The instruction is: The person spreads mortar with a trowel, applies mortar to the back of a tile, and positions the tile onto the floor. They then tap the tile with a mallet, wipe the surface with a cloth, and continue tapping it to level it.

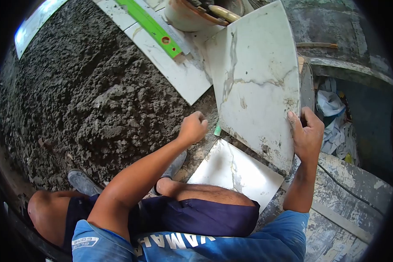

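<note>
A large white marble-patterned tile [260,83] with grey veins and dirt specks stands tilted in front of me. My right hand [309,131] grips its right edge, thumb on the face and fingers behind. My left hand [193,128] is closed in a loose fist beside the mortar, and whatever its fingers may hold is hidden. Just right of that fist, a small green piece [217,130] sits by the tile's lower left edge. Below the large tile lies another white tile [236,170], partly under my leg.
Rough grey mortar [96,96] spreads across the left. A green level [150,28] and a notched metal strip lie on white tiles [179,81]. At the top stands a bucket [187,15] with a handled tool. White bags [334,113] lie in a recess at right; a cable [349,187] crosses the floor.
</note>
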`<state>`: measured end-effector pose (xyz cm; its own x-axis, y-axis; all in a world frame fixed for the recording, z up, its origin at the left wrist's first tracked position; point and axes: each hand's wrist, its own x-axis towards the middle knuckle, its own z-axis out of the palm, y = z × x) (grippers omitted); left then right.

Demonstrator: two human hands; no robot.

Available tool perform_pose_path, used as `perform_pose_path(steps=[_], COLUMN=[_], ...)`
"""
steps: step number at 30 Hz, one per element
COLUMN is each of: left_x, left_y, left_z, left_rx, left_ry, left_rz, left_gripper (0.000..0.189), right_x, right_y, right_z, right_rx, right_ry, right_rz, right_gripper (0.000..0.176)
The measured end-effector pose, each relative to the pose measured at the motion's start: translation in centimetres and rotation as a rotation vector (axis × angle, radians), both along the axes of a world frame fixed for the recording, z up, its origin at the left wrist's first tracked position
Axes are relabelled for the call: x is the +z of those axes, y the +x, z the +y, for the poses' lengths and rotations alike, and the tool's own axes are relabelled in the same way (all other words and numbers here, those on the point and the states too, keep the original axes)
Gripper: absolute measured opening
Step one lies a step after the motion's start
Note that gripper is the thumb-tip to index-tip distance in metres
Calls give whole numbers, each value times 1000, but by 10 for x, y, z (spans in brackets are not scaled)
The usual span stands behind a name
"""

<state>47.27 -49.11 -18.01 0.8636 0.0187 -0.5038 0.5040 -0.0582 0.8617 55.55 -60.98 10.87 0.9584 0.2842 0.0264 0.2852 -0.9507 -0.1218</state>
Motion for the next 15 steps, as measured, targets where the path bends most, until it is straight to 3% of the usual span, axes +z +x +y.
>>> perform_pose_path(steps=[2,5,8,11,15], left_x=[-1,38,110,204,261], left_y=[0,16,57,103,153], left_z=[2,25,60,70,44], left_rx=[17,60,23,-154,-538], left_ry=[-44,262,536,736,859], left_rz=[-4,-519,-1181,-1623,-1841], left_gripper=[21,16,24,31,10], right_x=[2,5,9,8,7], right_y=[2,6,9,15,16], right_z=[-2,-4,-9,-20,-39], right_rx=[-4,10,17,111,103], right_ry=[-1,-5,7,15,2], right_rz=[8,18,10,21,61], right_gripper=[29,28,27,31,26])
